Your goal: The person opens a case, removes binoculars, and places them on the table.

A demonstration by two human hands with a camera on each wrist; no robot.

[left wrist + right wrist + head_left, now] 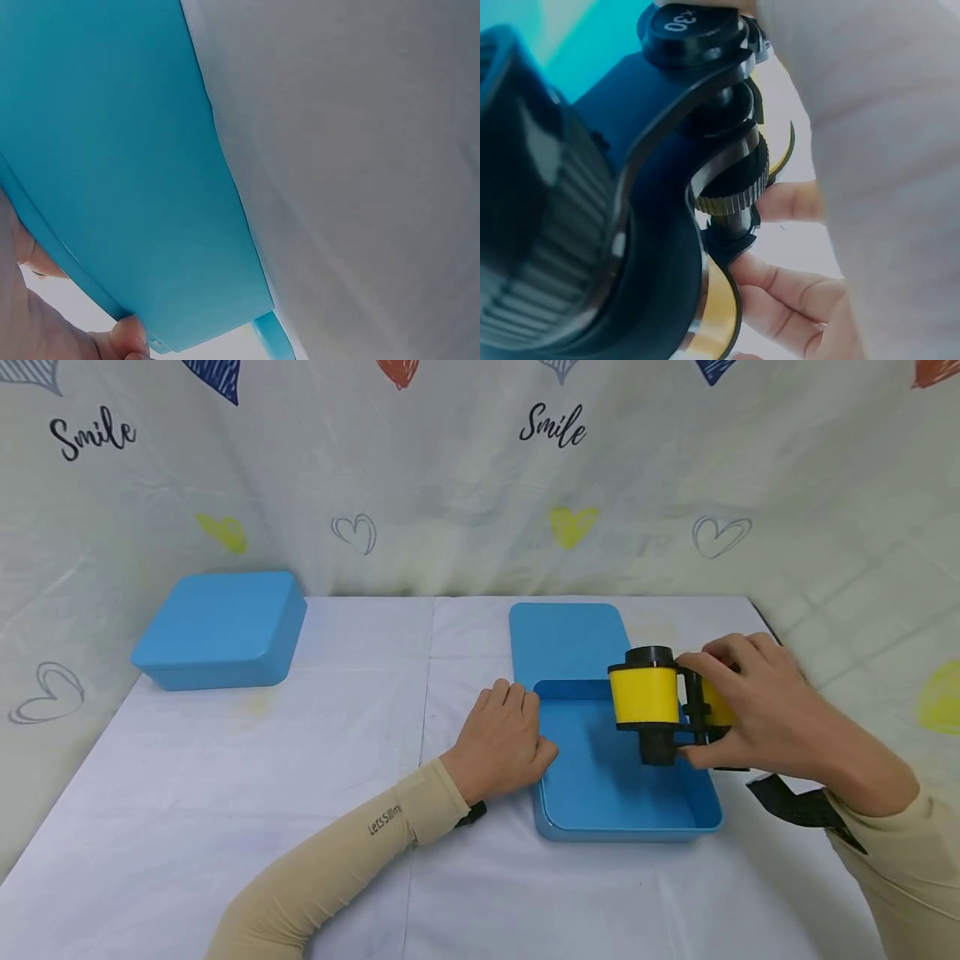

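Observation:
My right hand (780, 718) grips yellow-and-black binoculars (645, 695) by their middle and right part, holding them above the right side of a blue box (630, 837). Close up in the right wrist view are the black eyecups, the ridged focus wheel (739, 201) and fingers (784, 300) against the far side. The box stands without a cover, its inside showing a shadow below the binoculars. On its left rim my left hand (502, 739) holds on with curled fingers; in the left wrist view the thumb (129, 336) presses the edge of the blue wall (135, 187).
Directly behind the box lies a flat blue lid (570, 639). A second blue box (217, 627), covered, sits at the back left of the white-clothed table (360, 718). A printed curtain (450, 468) hangs along the back and sides.

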